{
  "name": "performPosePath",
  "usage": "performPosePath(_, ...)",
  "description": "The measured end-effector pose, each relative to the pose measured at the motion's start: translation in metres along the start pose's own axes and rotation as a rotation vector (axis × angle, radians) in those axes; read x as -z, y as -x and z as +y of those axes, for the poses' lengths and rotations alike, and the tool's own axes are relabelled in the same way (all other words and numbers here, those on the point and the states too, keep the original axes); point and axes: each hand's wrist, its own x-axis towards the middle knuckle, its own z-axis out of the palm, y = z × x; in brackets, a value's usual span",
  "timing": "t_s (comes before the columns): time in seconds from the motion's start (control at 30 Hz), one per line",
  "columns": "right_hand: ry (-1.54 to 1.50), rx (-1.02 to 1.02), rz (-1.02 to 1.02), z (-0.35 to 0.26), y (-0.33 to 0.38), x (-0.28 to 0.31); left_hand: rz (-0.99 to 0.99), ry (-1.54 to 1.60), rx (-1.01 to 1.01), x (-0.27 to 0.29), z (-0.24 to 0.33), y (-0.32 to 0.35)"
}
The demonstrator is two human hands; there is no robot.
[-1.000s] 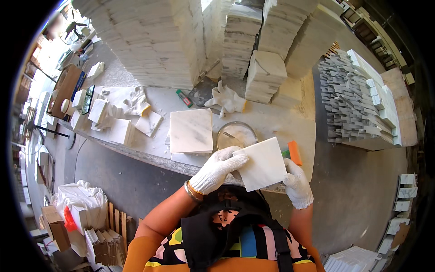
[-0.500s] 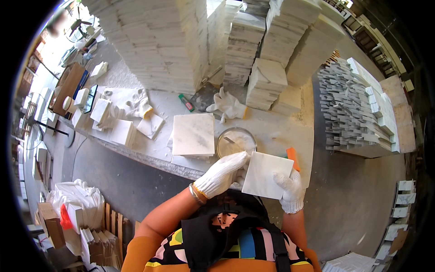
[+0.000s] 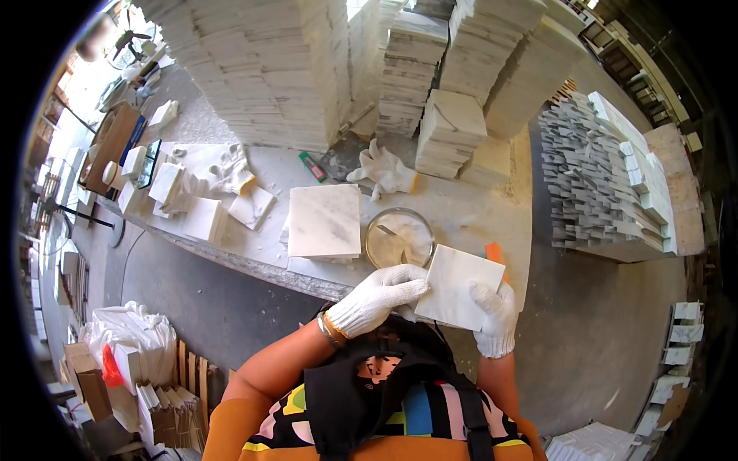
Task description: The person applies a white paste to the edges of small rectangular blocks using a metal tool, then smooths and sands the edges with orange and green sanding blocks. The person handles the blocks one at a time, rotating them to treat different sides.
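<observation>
I hold a square white marble tile [image 3: 460, 286] in front of my chest, over the near edge of the dusty workbench [image 3: 477, 207]. My right hand [image 3: 493, 316], in a white knit glove, grips the tile's lower right edge. The gloved fingers of my left hand [image 3: 379, 296] rest on its left edge. Just beyond the tile sits a round metal bowl [image 3: 399, 237] holding a whitish paste and a tool. An orange handle [image 3: 494, 253] pokes out from behind the tile. A larger white marble tile [image 3: 325, 220] lies flat on the bench to the left of the bowl.
Tall stacks of white tiles [image 3: 269, 69] line the back of the bench. A spare pair of white gloves [image 3: 383, 170] and a green marker [image 3: 312, 166] lie near them. Small tile pieces [image 3: 204, 219] clutter the left end. Grey mosaic sheets [image 3: 596, 180] sit at right.
The tile has shifted slightly rightward and lower in my hands. My left hand slid from on top of the tile to its left edge.
</observation>
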Motion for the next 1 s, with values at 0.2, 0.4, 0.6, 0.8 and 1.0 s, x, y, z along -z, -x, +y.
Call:
performPosePath(0.2,0.017,-0.026,0.006,0.0,-0.006,0.011,-0.056,-0.044,-0.004,-0.003,0.011,0.002)
performPosePath(0.4,-0.225,0.006,0.106,0.007,-0.012,0.011,-0.139,0.112,-0.101,-0.009,0.011,0.004)
performPosePath(0.6,-0.203,-0.045,0.001,0.025,-0.005,0.002,0.063,-0.035,-0.089,-0.019,0.015,0.01)
performPosePath(0.8,0.065,-0.094,-0.203,0.014,-0.009,0.019,0.228,-0.073,-0.161,-0.022,0.035,0.031)
performPosePath(1.0,0.15,-0.108,-0.386,-0.017,-0.008,-0.017,0.323,-0.301,-0.176,-0.015,0.089,0.066)
